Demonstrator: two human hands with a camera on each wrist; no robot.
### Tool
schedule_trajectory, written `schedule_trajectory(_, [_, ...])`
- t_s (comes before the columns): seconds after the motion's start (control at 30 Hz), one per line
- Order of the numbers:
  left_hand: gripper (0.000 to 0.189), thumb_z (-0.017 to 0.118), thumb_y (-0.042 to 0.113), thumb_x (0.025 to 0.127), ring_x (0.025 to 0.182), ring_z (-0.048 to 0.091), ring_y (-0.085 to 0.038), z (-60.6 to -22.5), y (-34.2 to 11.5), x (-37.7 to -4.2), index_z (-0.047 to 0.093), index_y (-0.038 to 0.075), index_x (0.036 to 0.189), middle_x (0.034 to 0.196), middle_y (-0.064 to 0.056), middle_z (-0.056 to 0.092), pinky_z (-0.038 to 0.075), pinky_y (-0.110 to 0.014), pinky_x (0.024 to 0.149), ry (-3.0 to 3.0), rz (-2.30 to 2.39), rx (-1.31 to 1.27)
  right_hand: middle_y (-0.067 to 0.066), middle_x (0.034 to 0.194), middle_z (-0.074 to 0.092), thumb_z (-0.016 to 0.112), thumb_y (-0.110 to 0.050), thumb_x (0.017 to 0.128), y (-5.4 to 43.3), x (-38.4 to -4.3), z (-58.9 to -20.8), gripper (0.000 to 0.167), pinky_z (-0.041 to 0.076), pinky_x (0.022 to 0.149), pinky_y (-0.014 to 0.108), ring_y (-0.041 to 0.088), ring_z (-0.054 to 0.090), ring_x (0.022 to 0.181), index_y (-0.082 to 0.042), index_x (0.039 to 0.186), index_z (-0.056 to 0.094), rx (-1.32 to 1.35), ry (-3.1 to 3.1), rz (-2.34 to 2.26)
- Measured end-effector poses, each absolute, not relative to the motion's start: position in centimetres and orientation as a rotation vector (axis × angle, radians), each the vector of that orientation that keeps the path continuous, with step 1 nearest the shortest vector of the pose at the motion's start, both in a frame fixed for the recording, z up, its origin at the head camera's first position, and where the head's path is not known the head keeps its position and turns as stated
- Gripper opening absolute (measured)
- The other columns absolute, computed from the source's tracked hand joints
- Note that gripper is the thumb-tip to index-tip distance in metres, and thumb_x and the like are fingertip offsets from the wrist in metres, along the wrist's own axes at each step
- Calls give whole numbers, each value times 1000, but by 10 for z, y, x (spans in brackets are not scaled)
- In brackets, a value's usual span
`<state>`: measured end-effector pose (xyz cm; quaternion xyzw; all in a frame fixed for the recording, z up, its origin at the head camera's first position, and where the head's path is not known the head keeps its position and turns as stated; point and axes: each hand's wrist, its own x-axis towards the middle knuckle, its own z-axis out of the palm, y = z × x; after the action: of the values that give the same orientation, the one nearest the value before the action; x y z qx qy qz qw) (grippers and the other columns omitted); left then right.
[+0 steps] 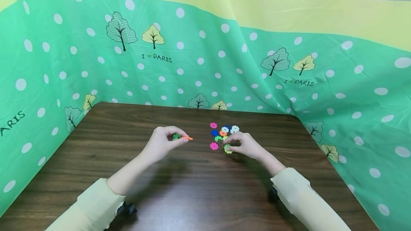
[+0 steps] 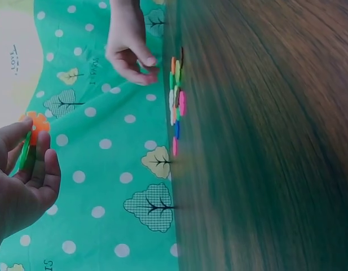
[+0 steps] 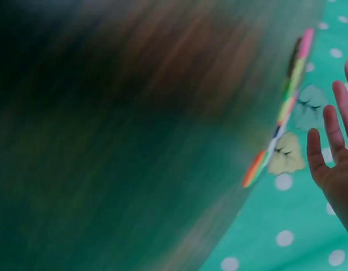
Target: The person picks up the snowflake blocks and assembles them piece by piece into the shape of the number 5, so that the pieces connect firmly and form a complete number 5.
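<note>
My left hand (image 1: pixel 162 143) pinches an orange notched flower-shaped disc (image 1: pixel 187 138) between thumb and fingers, held above the table. A green notched disc (image 2: pixel 25 151) is in the same grip, against the orange one; the left wrist view shows both. Over the right edge of a loose group of discs hovers my right hand (image 1: pixel 247 146), thumb and index finger apart with nothing visible between them. Just by its thumb is a yellow-green disc (image 1: pixel 228 149). In the right wrist view the other fingers (image 3: pixel 330 127) are extended.
On the brown wooden table (image 1: pixel 205 188) lie several more discs: pink (image 1: pixel 214 146), blue (image 1: pixel 214 133), white (image 1: pixel 235 128) and orange (image 1: pixel 222 133), some overlapping. A green dotted curtain (image 1: pixel 199 70) hangs behind and beside the table.
</note>
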<state>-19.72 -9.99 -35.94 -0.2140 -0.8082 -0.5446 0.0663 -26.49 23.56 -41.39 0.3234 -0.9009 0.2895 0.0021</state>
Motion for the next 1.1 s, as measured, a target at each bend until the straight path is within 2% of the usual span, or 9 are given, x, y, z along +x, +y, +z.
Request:
schedule_trajectory(0.27, [7, 77, 24, 79, 63, 52, -21, -363, -102, -201, 75, 22, 85, 85, 6, 71, 39, -20, 50, -2440, -1642, -664, 0, 99, 67, 77, -22, 78, 243, -279, -423, 29, 51, 81, 39, 19, 60, 94, -11, 105, 72, 1112, -2893, 770])
schedule_trajectory(0.5, [8, 74, 11, 81, 66, 53, -13, -335, -98, -180, 75, 9, 88, 88, -2, 71, 40, -19, 53, -2483, -1623, -635, -2, 92, 65, 78, -23, 78, 240, -283, -427, 19, 50, 74, 32, 16, 57, 83, -16, 94, 72, 1105, -2952, 669])
schedule_trajectory(0.63, [8, 74, 12, 81, 63, 51, -10, -332, -97, -178, 75, 9, 88, 88, -2, 71, 40, -18, 53, -2488, -1623, -626, -4, 82, 61, 80, -22, 75, 239, -281, -425, 20, 47, 67, 27, 14, 53, 75, -15, 87, 66, 1018, -2998, 707])
schedule_trajectory(0.77, [7, 74, 11, 81, 62, 50, -12, -339, -97, -184, 75, 9, 88, 88, -2, 71, 38, -18, 52, -2449, -1650, -642, -6, 75, 59, 81, -19, 74, 238, -276, -422, 22, 46, 64, 23, 8, 52, 69, -14, 85, 61, 950, -3015, 772])
schedule_trajectory(0.97, [7, 77, 20, 79, 65, 52, -17, -355, -101, -202, 75, 20, 85, 88, 5, 71, 37, -19, 51, -2381, -1662, -659, -5, 76, 65, 78, -17, 77, 226, -262, -404, 14, 49, 61, 23, 8, 56, 69, -12, 87, 69, 788, -2908, 980])
schedule_trajectory(1.1, [8, 78, 23, 78, 72, 55, -15, -350, -99, -205, 75, 21, 85, 88, 7, 70, 37, -19, 55, -2356, -1645, -676, -2, 76, 68, 78, -21, 77, 213, -252, -385, 19, 50, 56, 23, 12, 59, 65, -11, 92, 72, 674, -2810, 1127])
